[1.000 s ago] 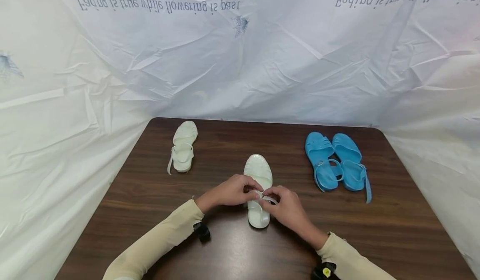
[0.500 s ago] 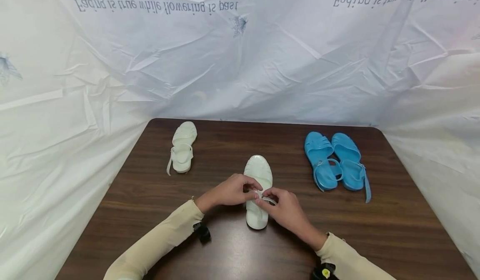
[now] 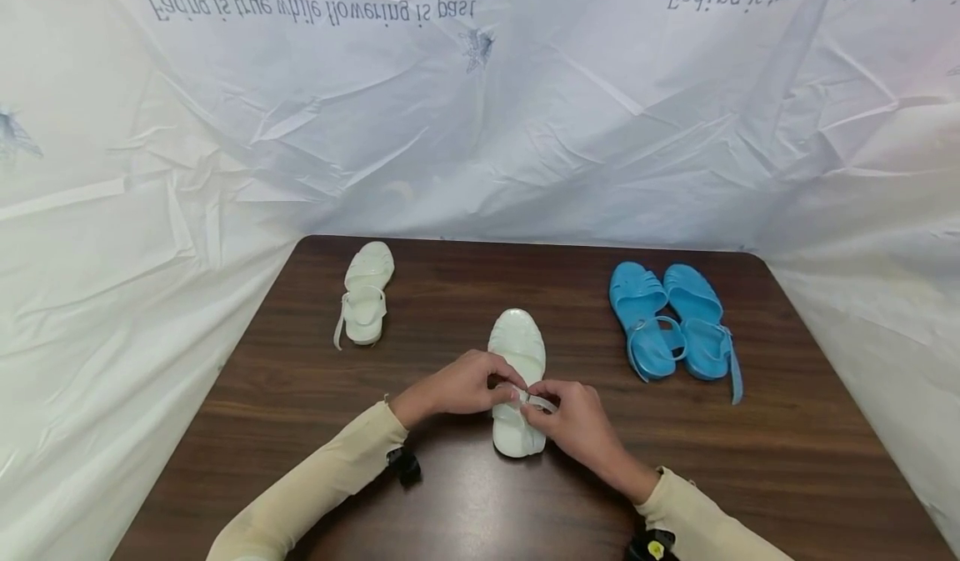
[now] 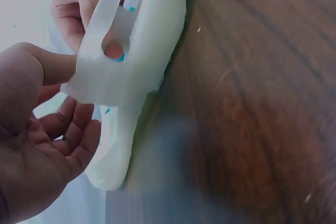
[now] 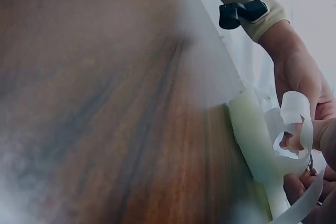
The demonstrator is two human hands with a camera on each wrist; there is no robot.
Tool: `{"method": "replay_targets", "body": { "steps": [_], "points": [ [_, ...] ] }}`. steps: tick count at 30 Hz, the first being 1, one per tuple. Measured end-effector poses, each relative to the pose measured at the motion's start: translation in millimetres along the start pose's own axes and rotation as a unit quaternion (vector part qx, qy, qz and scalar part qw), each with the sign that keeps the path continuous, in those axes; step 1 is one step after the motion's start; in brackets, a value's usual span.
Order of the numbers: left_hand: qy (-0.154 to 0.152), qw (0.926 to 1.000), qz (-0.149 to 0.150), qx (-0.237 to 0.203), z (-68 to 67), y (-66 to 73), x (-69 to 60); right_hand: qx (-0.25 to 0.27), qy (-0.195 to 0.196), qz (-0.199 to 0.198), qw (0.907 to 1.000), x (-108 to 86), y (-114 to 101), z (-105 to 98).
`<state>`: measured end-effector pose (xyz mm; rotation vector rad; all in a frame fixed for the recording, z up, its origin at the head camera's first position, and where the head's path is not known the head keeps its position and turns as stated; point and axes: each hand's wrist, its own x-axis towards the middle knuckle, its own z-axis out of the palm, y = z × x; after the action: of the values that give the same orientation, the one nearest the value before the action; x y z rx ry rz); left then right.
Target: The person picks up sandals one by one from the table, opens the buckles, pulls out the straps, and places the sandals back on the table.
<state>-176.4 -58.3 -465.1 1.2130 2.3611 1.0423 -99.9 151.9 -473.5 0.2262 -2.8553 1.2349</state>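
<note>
A white sandal (image 3: 517,334) lies on the table between my hands, toe pointing away. My left hand (image 3: 467,384) pinches the ankle strap from the left with thumb and index finger. From the right, my right hand (image 3: 576,421) pinches the same strap (image 3: 543,403), which bends out in a small loop. A bit of metal, apparently the buckle (image 5: 310,164), shows between the fingers in the right wrist view. In the left wrist view the heel part (image 4: 157,35) of the sandal faces the camera, and the left thumb presses against the strap. Fingertips partly hide the fastening.
Another white sandal (image 3: 369,282) lies at the back left, its strap hanging loose. Two blue sandals (image 3: 642,293) sit side by side at the right, one strap trailing out. The brown wooden table (image 3: 300,428) ends at a white plastic curtain (image 3: 480,161).
Both hands stay at the strap with only slight finger movement. More of the strap and its fastening shows between the fingertips, and the sandal's heel has turned slightly to the right.
</note>
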Motion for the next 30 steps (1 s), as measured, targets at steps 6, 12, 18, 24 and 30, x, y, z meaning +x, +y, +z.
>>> {"method": "replay_targets", "body": {
  "steps": [6,12,18,24,30],
  "points": [
    [0.017,0.9993,-0.024,-0.025,10.4,-0.5,1.2,-0.007,0.001,-0.017,0.9998,-1.7,0.9,-1.9],
    [0.046,0.9967,-0.033,-0.057,15.3,-0.2,1.3,-0.012,0.005,-0.03,0.9995,-2.4,4.7,-2.5],
    [0.049,0.9969,-0.022,-0.057,16.7,-1.1,-4.1,-0.004,0.007,-0.027,0.9996,-4.0,7.7,-4.0],
    [0.069,0.9958,-0.026,-0.054,13.0,-3.1,-8.3,0.007,0.009,-0.025,0.9996,-5.1,8.4,-6.6],
    [0.071,0.9942,-0.032,-0.074,8.4,-6.7,-11.9,0.015,0.01,-0.018,0.9997,-5.0,9.4,-6.2]
  ]
}}
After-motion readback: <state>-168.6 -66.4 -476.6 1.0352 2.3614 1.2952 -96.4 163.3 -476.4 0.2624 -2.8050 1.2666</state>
